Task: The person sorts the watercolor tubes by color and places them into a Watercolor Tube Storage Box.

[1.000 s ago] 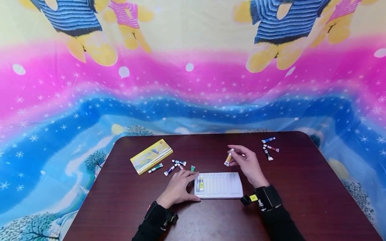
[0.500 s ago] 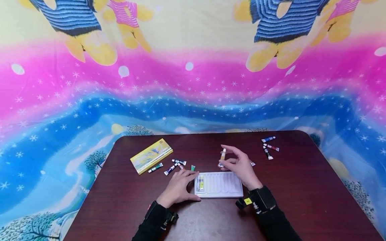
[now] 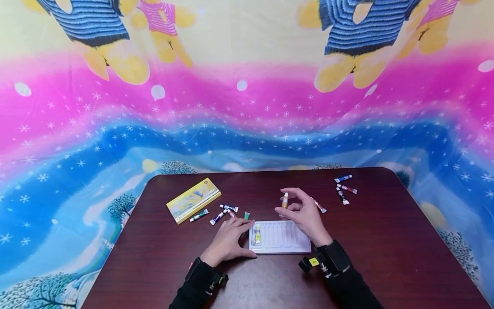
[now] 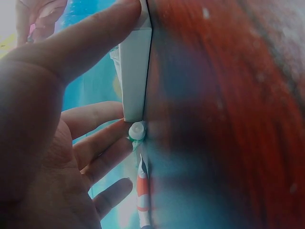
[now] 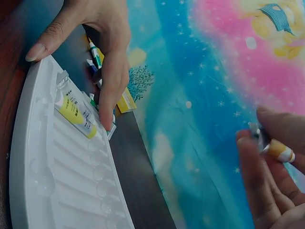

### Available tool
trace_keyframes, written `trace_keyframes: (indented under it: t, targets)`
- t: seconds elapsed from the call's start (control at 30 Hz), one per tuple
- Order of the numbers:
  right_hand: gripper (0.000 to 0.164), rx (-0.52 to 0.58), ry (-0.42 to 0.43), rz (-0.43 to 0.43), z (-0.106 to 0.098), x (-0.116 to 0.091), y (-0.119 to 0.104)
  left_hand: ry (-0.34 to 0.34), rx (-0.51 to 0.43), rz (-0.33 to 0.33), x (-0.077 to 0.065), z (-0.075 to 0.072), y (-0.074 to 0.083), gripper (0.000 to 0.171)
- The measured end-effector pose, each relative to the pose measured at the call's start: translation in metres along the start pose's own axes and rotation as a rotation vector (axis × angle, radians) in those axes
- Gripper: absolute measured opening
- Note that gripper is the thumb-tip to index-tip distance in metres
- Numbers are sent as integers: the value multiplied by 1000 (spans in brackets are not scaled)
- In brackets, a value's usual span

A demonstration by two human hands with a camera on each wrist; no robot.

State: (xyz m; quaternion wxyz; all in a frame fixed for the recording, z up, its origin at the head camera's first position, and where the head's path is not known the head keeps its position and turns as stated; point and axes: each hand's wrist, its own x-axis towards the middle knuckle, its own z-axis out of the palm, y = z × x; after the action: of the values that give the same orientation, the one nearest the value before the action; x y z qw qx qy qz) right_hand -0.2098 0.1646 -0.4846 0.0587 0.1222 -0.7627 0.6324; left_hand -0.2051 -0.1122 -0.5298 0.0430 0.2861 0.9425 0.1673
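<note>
My left hand (image 3: 227, 242) holds the left end of a white plastic tray (image 3: 286, 238), its thumb at the near corner and fingertips at the far one. Slotted grooves run across the tray. In its leftmost grooves lie a yellow paint tube (image 3: 257, 235) and another pale tube (image 5: 86, 112). Above the tray's far edge my right hand (image 3: 308, 218) pinches an ochre paint tube (image 3: 284, 201), white cap up, between thumb and fingers. In the right wrist view its crimped silver end (image 5: 259, 136) is at the fingertips. A green tube (image 3: 247, 215) lies just beyond my left fingers.
A yellow paint box (image 3: 194, 200) lies at the back left, with several tubes (image 3: 218, 217) in front of it. Blue, red and black tubes (image 3: 342, 196) lie at the back right. A red-labelled tube (image 3: 320, 206) shows behind my right hand. A printed curtain (image 3: 247, 128) hangs behind the table.
My right hand has moved left with the ochre tube, from beyond the tray's right end to over its far edge, and turned the tube more upright. My left hand has stayed put.
</note>
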Motion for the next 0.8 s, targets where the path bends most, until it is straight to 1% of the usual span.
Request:
trace_keyframes:
  t: [0.1, 0.27, 0.37, 0.53, 0.8]
  targets:
    - [55, 33, -8, 5, 1, 1, 1, -2, 0, 1, 0, 1, 0, 98]
    - [60, 127, -55, 40, 4, 3, 3, -9, -9, -2, 0, 1, -1, 98]
    - [59, 152, -90, 45, 5, 3, 5, -8, -10, -1, 1, 1, -1, 99]
    - [55, 145, -135, 41, 8, 1, 7, -14, -11, 6, 1, 2, -1, 99]
    - [68, 122, -120, 69, 12, 1, 9, -18, -12, -8, 0, 2, -1, 99]
